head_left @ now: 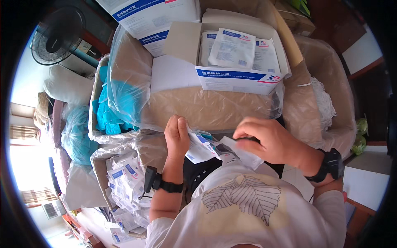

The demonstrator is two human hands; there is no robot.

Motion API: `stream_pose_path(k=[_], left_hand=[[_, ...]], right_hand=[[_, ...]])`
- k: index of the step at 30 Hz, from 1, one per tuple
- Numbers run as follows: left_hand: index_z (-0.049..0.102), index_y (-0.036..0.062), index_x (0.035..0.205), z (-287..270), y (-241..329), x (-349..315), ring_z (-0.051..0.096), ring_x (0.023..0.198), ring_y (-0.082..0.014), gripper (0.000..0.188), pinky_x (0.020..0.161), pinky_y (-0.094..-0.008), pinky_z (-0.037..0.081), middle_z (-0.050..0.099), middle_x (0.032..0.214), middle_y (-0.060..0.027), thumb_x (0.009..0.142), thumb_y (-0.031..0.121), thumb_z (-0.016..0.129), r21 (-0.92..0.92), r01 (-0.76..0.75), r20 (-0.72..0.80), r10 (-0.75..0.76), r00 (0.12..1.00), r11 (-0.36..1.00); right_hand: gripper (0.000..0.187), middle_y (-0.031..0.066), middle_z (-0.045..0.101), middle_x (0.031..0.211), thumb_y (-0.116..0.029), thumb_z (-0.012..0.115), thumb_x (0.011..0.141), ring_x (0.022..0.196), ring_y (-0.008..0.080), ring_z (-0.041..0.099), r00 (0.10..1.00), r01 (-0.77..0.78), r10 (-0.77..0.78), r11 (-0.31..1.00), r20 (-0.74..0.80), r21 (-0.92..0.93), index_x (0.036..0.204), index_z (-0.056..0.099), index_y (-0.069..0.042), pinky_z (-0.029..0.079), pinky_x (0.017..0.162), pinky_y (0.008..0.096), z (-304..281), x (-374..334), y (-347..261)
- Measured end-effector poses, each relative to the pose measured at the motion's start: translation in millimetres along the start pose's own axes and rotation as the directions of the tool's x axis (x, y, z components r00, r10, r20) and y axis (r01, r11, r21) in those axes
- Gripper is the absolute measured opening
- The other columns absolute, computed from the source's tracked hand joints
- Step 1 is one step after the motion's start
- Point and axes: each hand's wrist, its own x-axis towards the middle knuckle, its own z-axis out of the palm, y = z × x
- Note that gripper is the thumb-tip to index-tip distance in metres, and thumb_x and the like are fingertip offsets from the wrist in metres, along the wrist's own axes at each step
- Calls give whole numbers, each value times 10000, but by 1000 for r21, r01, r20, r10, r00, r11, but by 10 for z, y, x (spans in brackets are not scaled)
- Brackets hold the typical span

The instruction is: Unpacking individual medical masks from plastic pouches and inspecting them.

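Note:
My left hand (177,136) is closed on a flat white mask packet (200,148) with blue print, held upright in front of my body. A bit of teal material (205,135) shows behind that packet's upper edge. To its right, my right hand (269,138) has curled fingers, with thumb and fingertips smeared by motion. Just below those fingers is a whitish, partly see-through packet (243,153). Whether the right hand grips it cannot be made out. Beyond both hands, an open white and blue mask box (240,78) holds several mask packets (233,47).
The box rests in a large plastic-lined carton (198,108), beside stacked mask boxes (138,18). Teal masks (118,103) fill a lined bin at left; loose packets (128,177) fill another below it. At right, a lined carton (341,91) holds white strands (322,105).

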Motion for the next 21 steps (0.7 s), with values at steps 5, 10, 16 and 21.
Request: stream_pose_path(k=[5,10,16,21], left_hand=[[487,6,691,-25,253,86,487,605,-290,246,561,-348,383,498,650,-122,894,113,397,55,-183,-23,185,983,982],[480,9,688,-64,248,-1,483,593,-233,264,564,-306,380,502,646,-96,906,128,390,-59,-113,-127,105,986,992],[464,13,704,-109,152,20,437,606,-126,336,582,-248,362,482,654,-45,951,213,354,-260,37,-258,-106,960,965],[456,15,708,-122,160,24,430,608,-120,331,579,-247,358,475,657,-41,955,207,346,-250,52,-320,-133,938,967]], right_hand=[[191,153,599,726,-177,588,802,669,315,594,993,-89,91,996,72,-30,889,517,-23,457,593,367,447,288,185],[186,119,602,734,-132,565,824,660,257,610,971,-236,230,854,69,463,900,442,-16,473,596,365,566,396,200],[216,121,597,966,-97,552,840,868,205,597,980,-58,-10,941,198,334,1026,493,-6,466,771,311,591,323,218],[247,129,598,986,-86,611,799,877,198,607,980,35,-74,979,187,200,1022,536,-8,475,784,301,548,371,47]])
